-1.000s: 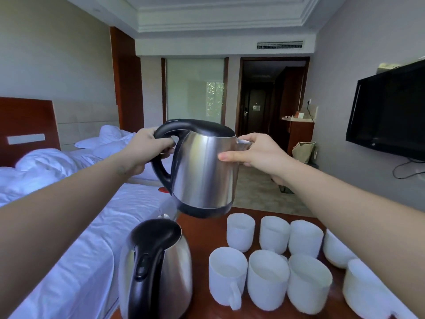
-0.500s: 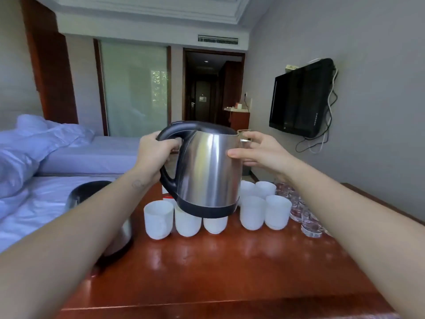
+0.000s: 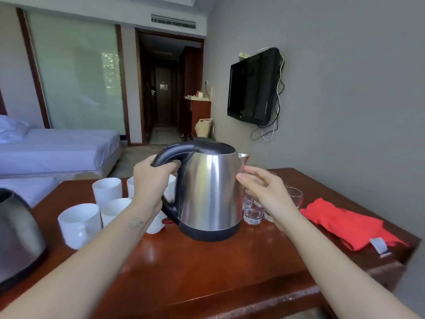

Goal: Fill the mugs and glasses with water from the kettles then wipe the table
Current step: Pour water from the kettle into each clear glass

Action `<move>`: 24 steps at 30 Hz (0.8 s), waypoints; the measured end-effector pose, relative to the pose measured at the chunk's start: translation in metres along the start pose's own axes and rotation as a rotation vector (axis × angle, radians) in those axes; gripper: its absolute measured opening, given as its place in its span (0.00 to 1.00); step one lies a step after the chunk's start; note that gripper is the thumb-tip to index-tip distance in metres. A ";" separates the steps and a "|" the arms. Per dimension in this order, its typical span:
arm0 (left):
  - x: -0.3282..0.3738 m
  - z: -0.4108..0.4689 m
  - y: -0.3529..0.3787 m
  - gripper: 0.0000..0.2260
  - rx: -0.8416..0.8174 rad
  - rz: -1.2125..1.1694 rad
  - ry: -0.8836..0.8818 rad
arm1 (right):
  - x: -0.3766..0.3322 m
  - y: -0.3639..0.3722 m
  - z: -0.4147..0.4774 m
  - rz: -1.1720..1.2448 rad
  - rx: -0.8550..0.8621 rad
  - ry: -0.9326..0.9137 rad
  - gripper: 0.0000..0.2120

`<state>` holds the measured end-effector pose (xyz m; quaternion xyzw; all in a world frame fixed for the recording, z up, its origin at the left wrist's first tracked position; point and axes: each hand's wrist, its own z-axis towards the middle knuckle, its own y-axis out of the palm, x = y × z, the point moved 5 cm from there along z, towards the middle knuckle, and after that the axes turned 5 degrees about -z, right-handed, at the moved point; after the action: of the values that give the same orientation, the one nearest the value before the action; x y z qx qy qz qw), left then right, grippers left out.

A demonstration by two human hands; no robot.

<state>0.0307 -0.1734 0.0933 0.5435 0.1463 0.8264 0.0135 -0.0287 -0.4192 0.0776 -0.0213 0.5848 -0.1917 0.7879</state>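
Red-brown wooden table (image 3: 218, 272) holds white ceramic mugs (image 3: 79, 223); left hand (image 3: 151, 180) grips the black handle (image 3: 174, 150) of the steel kettle (image 3: 211, 192), right hand (image 3: 264, 192), fingers relaxed, beside it.

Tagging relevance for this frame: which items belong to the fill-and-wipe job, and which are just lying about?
Job:
held kettle, handle gripped by left hand, right hand beside it
second kettle
mugs
glasses
red cloth
table

Lying about:
TV
bed
bag
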 end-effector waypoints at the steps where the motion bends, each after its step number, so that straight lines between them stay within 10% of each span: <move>1: -0.006 0.005 0.005 0.09 -0.002 0.003 -0.003 | 0.008 -0.005 0.008 0.005 0.005 0.003 0.19; 12: 0.025 0.091 0.081 0.14 -0.031 0.077 -0.082 | -0.018 -0.061 0.128 -0.040 0.057 0.205 0.12; 24: 0.064 0.086 0.099 0.08 -0.064 0.366 -0.226 | -0.045 -0.088 0.168 -0.542 -0.315 0.320 0.09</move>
<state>0.0952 -0.2367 0.2073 0.6494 0.0163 0.7532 -0.1031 0.0922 -0.5176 0.1945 -0.2667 0.6964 -0.3020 0.5939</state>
